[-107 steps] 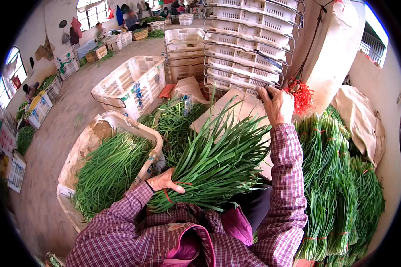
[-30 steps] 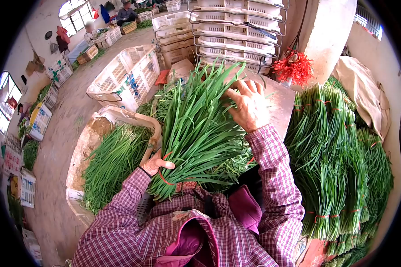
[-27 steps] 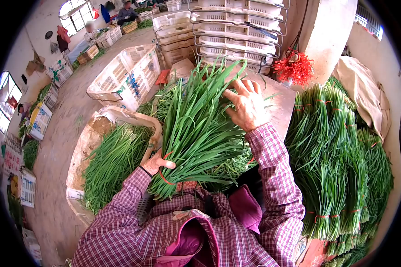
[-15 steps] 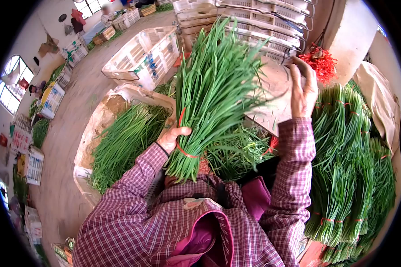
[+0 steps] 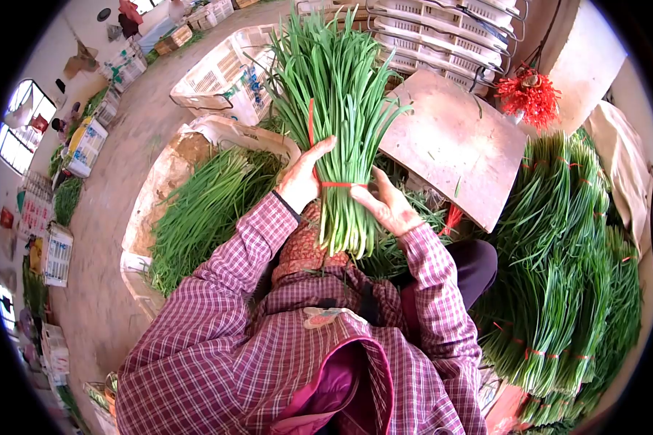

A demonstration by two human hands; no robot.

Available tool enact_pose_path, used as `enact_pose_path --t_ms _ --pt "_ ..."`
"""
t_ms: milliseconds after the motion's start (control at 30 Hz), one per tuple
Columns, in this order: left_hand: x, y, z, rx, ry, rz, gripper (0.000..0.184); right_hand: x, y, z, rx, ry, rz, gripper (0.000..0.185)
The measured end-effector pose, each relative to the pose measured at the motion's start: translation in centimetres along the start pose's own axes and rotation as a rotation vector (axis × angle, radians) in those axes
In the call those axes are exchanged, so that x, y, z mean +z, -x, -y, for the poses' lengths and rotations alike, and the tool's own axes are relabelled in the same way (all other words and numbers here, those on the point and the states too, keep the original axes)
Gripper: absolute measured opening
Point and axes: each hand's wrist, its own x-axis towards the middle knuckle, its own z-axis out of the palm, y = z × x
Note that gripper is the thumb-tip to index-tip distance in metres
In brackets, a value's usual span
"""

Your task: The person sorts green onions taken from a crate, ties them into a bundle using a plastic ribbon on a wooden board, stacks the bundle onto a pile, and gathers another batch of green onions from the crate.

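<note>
A thick bunch of garlic chives (image 5: 341, 94) stands upright in front of my chest, green leaves up and pale cut ends down. Around its lower part runs a red tie (image 5: 335, 184), with a red end standing up along the left side. My left hand (image 5: 299, 181) is closed on the bunch from the left, thumb across the front. From the right, my right hand (image 5: 390, 206) grips it near the tie, its thumb on the stems and its other fingers partly hidden behind. Loose chives lie below and behind the bunch.
At the left is a lined crate (image 5: 141, 210) of loose chives (image 5: 207, 203). A board (image 5: 457, 145) with leaf scraps sits ahead right, below hanging red ties (image 5: 527, 98). Tied chive bunches (image 5: 551, 268) are piled at the right. White crates (image 5: 442, 32) are stacked ahead.
My right hand has come down from the upper right onto the bunch. The bunch has turned more upright and shifted slightly up and right, uncovering the board.
</note>
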Motion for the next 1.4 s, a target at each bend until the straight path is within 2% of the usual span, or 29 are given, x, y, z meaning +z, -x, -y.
enact_pose_path --t_ms 67,100,133,167,267,300,367,400,467,500,533,600,633,667,700,733,800,833,867,933,1000,1100,1133,1167,1200,1233,1267,1300,1400 --pt "1.7 0.4 -0.5 0.074 -0.074 0.025 0.051 0.9 -2.0 -0.4 -0.153 -0.140 -0.051 0.113" --pt "2.1 0.6 -1.0 0.098 -0.085 0.105 0.056 0.4 -2.3 0.0 -0.088 -0.217 -0.079 0.114" --pt "2.5 0.8 -1.7 0.120 -0.097 0.184 0.062 -0.5 0.0 4.7 -0.008 -0.315 -0.076 0.111" --pt "3.5 1.3 -2.1 0.167 -0.183 0.213 0.074 -1.3 0.7 6.2 0.033 -0.361 -0.062 0.106" --pt "3.7 1.5 -2.3 0.240 -0.222 0.294 0.079 -2.7 0.4 7.3 0.036 -0.501 0.031 0.087" --pt "3.2 1.5 -1.8 0.204 -0.237 0.259 0.083 -2.7 0.3 8.0 0.026 -0.379 0.018 0.087" --pt "2.5 0.8 -0.5 0.166 -0.192 0.134 0.077 -2.4 -1.3 7.7 -0.137 -0.169 0.104 0.089" --pt "2.2 0.2 0.0 0.160 -0.158 0.052 0.076 -1.9 -2.1 7.2 -0.154 -0.081 0.065 0.095" --pt "2.1 -0.9 0.3 0.286 -0.130 -0.015 0.072 -1.5 -1.8 7.2 -0.130 0.190 -0.112 0.102" --pt "2.0 -1.2 0.1 0.234 -0.047 0.063 0.074 -0.9 -1.3 6.8 -0.246 0.172 -0.163 0.104" --pt "1.8 -1.3 -0.2 0.185 0.037 0.138 0.075 -0.5 -0.8 5.8 -0.349 0.195 -0.227 0.098" --pt "4.0 0.1 -1.2 0.146 0.200 0.301 0.078 -0.8 2.7 6.4 -0.403 0.268 -0.200 0.090" --pt "2.9 -0.4 -1.7 0.106 0.242 0.267 0.076 -0.2 4.2 5.4 -0.462 0.304 -0.310 0.081" --pt "2.0 -1.0 -2.0 0.072 0.283 0.234 0.075 0.0 5.2 3.4 -0.381 0.235 -0.305 0.076" --pt "2.1 -1.0 -2.2 0.141 0.222 0.148 0.069 -0.6 5.7 1.7 -0.253 0.327 -0.282 0.063" --pt "2.6 -1.2 -2.2 0.213 0.239 0.022 0.069 -1.6 5.5 -2.4 -0.256 0.662 -0.244 0.048" --pt "1.5 -2.2 -2.4 0.193 0.326 0.007 0.066 -2.3 5.7 -1.5 -0.398 0.624 -0.353 0.038" --pt "1.1 -2.7 -1.9 0.258 0.307 -0.007 0.063 -2.6 5.7 -0.3 -0.459 0.565 -0.446 0.038" --pt "0.8 -3.0 -2.3 0.168 0.383 0.015 0.062 -2.6 5.7 3.1 -0.520 0.505 -0.540 0.038" --pt "1.5 -2.9 -1.9 0.233 0.316 -0.002 0.061 -1.9 5.7 8.3 -0.606 0.527 -0.651 0.044" --pt "1.7 -2.9 -1.6 0.194 0.298 0.013 0.061 -0.5 4.6 10.0 -0.704 0.592 -0.649 0.050" --pt "0.7 -3.7 -2.5 0.164 0.301 -0.025 0.061 1.4 3.3 3.8 -0.665 0.860 -0.622 0.056" --pt "0.1 -4.2 -2.8 0.180 0.312 -0.071 0.061 0.8 3.8 1.2 -0.642 0.812 -0.494 0.063" --pt "-0.1 -4.4 -3.1 0.164 0.321 -0.073 0.063 0.7 4.5 -1.6 -0.441 0.658 -0.409 0.055" --pt "-0.2 -4.2 -3.2 0.167 0.317 -0.077 0.063 0.5 4.5 -6.0 -0.335 0.800 -0.400 0.039" --pt "-0.2 -4.2 -3.4 0.175 0.310 -0.121 0.064 -0.2 4.7 -7.1 -0.368 0.809 -0.379 0.025" --pt "0.1 -4.2 -3.4 0.186 0.307 -0.165 0.065 -0.5 5.4 -3.8 -0.328 0.730 -0.451 0.020" --pt "1.2 -3.8 -3.3 0.284 0.231 -0.215 0.064 -0.8 5.5 -1.2 -0.394 0.661 -0.522 0.020" --pt "1.1 -4.1 -2.9 0.227 0.274 -0.217 0.062 -0.9 4.7 4.7 -0.616 0.582 -0.689 0.025"
